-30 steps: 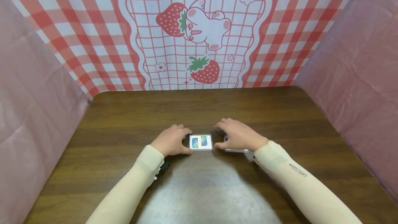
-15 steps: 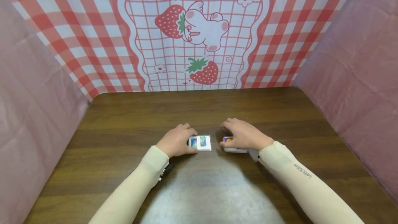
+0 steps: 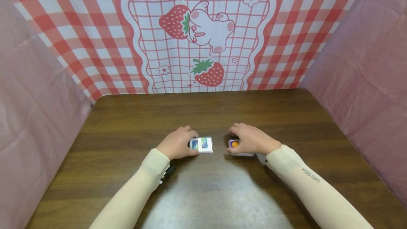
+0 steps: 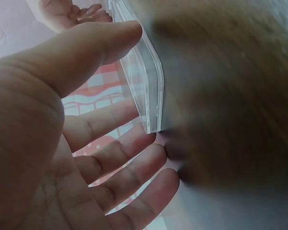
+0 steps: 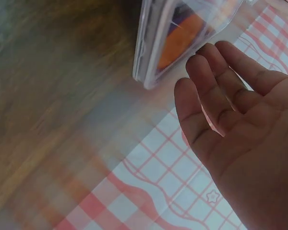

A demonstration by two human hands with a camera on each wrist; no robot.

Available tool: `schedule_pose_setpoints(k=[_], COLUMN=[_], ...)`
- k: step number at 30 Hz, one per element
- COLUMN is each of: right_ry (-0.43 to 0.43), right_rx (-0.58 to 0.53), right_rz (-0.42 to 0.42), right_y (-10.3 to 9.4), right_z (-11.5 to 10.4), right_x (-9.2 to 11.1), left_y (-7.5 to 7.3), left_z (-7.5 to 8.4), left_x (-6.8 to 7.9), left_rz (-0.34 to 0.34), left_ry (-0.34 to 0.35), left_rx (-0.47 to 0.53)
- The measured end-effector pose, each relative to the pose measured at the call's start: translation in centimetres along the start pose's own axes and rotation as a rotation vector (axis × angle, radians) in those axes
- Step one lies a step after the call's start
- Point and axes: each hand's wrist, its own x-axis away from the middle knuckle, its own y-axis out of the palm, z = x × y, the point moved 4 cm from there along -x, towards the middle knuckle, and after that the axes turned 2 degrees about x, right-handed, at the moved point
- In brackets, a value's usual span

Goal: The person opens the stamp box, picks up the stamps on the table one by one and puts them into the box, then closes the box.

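Note:
Left of the table's middle, a flat clear plastic case [image 3: 206,144] with blue-green pictures on a white ground lies on the wood. My left hand [image 3: 178,143] holds it by its left end, thumb on the near edge and fingers at the far edge. In the left wrist view the clear case [image 4: 151,84] shows between thumb and fingertips. To the right is a second clear case [image 3: 235,144], purple with an orange round shape. My right hand [image 3: 254,139] is over it with loosely bent fingers. In the right wrist view those fingers stand beside the case [image 5: 180,40].
Both cases rest on a brown wooden table [image 3: 203,112]. A red-and-white checked cloth [image 3: 105,45] with strawberries hangs behind it. Pink cloth walls [image 3: 38,91] close off both sides. A small dark device [image 3: 166,174] sits under the left wrist.
The left hand has closed on the left case's end and drawn it slightly left. My right hand has shifted a little right, uncovering more of the purple case's left end.

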Motion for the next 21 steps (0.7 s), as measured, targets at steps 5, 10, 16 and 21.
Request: schedule_pose_setpoints(k=[5,10,16,21], right_ry=[0.024,0.016,-0.024,-0.054], right_rx=[0.024,0.052,0.063,0.072], right_rz=[-0.054,-0.079,-0.039,-0.01], right_y=[0.2,0.4,0.8,0.8], right_z=[0.3,0.4,0.0,-0.4], right_x=[0.3,0.5,-0.1,-0.6], left_y=[-0.2,-0.1,0.0,0.1], left_z=[-0.3,-0.4,-0.3,-0.2], left_x=[0.1,0.2,0.1,0.1], left_rz=[0.0,0.002,-0.001,-0.003], left_ry=[-0.014,-0.02,-0.025,-0.022], left_rx=[-0.006,-0.007,-0.004,-0.006])
